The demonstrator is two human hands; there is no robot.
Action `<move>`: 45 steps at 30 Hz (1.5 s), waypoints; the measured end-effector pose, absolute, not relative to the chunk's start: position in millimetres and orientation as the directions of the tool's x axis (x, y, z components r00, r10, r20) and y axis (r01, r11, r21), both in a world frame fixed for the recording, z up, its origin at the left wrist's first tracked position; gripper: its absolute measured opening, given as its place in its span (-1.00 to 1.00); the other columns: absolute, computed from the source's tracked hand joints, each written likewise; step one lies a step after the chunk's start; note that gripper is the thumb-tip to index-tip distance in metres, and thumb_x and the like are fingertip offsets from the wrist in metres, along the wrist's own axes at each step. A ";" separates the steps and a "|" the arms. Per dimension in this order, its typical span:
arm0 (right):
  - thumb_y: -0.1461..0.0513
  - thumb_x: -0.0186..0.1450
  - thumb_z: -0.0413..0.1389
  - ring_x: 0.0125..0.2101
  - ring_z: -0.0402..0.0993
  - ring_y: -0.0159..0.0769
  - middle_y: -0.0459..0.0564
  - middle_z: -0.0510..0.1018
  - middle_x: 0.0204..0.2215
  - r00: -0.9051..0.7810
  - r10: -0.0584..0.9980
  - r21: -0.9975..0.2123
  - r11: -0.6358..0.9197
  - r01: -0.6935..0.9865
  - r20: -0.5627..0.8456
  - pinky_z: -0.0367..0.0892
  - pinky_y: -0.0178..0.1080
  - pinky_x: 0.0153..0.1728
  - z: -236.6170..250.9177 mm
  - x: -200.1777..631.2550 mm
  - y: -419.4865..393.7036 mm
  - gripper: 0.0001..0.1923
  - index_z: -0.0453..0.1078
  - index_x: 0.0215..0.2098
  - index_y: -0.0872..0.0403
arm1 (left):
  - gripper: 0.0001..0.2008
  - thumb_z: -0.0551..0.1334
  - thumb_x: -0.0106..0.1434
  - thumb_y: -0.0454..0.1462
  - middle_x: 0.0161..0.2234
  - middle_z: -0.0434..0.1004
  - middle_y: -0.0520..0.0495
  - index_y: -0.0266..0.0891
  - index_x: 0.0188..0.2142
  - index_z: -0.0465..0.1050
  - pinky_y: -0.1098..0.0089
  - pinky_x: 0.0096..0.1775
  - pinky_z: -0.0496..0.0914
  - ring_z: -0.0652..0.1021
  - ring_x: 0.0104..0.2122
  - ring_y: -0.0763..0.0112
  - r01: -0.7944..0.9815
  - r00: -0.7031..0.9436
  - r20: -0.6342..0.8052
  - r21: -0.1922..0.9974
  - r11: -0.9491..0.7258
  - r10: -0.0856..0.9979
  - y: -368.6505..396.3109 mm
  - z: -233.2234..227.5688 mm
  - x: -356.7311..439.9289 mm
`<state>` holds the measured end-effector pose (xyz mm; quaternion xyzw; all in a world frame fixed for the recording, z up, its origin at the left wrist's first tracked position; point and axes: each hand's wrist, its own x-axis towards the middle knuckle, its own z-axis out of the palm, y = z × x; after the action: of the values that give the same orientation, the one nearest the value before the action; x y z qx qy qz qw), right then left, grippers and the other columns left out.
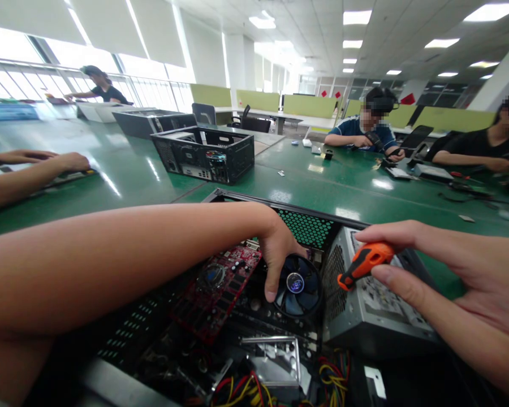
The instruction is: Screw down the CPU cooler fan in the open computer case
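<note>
An open computer case [233,195] lies in front of me with its parts showing. My left hand [280,249] reaches into it and grips a round black cooling fan [296,284]. The thumb presses the fan's left side; the other fingers are mostly hidden behind it. Left of the fan sits a red graphics card [220,291], and to the right is a silver power supply [343,305]. Above the power supply, my right hand [411,263] pinches an orange and black screwdriver [367,263] between thumb and fingers. Its shaft cannot be made out.
Red and yellow cables [248,390] and a metal bracket [275,359] lie in the near part of the case. Another computer case [201,155] stands farther back on the green table [136,198]. A person's hands [68,163] are at left; several people sit around the table.
</note>
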<state>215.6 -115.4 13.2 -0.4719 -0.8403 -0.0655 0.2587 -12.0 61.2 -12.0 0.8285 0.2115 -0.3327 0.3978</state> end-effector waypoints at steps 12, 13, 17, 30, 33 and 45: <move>0.12 0.58 0.11 -0.30 0.80 -0.30 -0.18 0.83 -0.12 -0.452 0.698 -0.158 0.623 0.766 0.556 0.48 -0.40 -0.62 16.8 206.3 -112.8 -0.79 0.55 0.10 -0.19 | -0.13 0.62 -0.34 -0.29 0.16 0.71 0.00 -0.12 0.10 0.65 0.08 0.35 0.36 0.52 0.31 -0.18 0.641 0.668 -0.734 0.482 -0.597 0.125 59.4 -6.7 -8.9; 0.12 0.58 0.11 -0.29 0.80 -0.32 -0.19 0.83 -0.10 -0.455 0.696 -0.156 0.624 0.766 0.555 0.47 -0.42 -0.63 16.7 206.2 -112.3 -0.79 0.54 0.11 -0.20 | -0.12 0.62 -0.33 -0.28 0.17 0.70 -0.01 -0.12 0.10 0.65 0.09 0.36 0.36 0.52 0.32 -0.17 0.637 0.672 -0.730 0.485 -0.599 0.125 59.4 -7.0 -9.1; 0.09 0.58 0.12 -0.33 0.80 -0.32 -0.24 0.83 -0.09 -0.496 0.694 -0.126 0.638 0.760 0.521 0.51 -0.38 -0.58 17.3 208.0 -109.0 -0.77 0.53 0.15 -0.24 | -0.12 0.62 -0.29 -0.28 0.20 0.68 -0.02 -0.14 0.14 0.63 0.12 0.36 0.35 0.51 0.33 -0.14 0.617 0.677 -0.729 0.484 -0.621 0.105 59.7 -8.4 -9.6; 0.07 0.58 0.11 -0.28 0.81 -0.33 -0.26 0.83 -0.12 -0.470 0.698 -0.141 0.626 0.767 0.540 0.56 -0.39 -0.49 18.5 208.9 -110.0 -0.81 0.51 0.10 -0.23 | -0.21 0.63 -0.35 -0.26 0.08 0.73 -0.02 -0.13 0.01 0.69 0.08 0.28 0.43 0.56 0.25 -0.17 0.607 0.694 -0.713 0.510 -0.609 0.094 59.1 -8.7 -9.3; 0.13 0.55 0.15 -0.33 0.81 -0.29 -0.16 0.84 -0.13 -0.500 0.691 -0.151 0.652 0.743 0.522 0.54 -0.39 -0.57 20.0 209.0 -108.7 -0.79 0.56 0.09 -0.17 | -0.18 0.63 -0.34 -0.25 0.10 0.73 0.00 -0.11 0.04 0.68 0.10 0.30 0.41 0.55 0.26 -0.15 0.607 0.696 -0.709 0.498 -0.620 0.112 58.8 -8.1 -9.4; -0.06 0.44 0.20 -0.32 0.79 0.05 -0.07 0.84 -0.28 -0.325 0.777 -0.184 0.485 0.855 0.539 0.65 -0.09 -0.43 -0.1 229.7 -122.9 -0.63 0.69 0.11 -0.23 | -0.20 0.63 -0.36 -0.26 0.09 0.74 0.00 -0.12 0.01 0.68 0.08 0.31 0.42 0.59 0.24 -0.15 0.618 0.688 -0.720 0.513 -0.596 0.093 62.8 -12.6 -11.0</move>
<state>229.7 -122.9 -0.1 -0.5029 -0.8112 -0.0670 0.2908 -11.0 62.8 -12.6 0.8293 0.2143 -0.3321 0.3949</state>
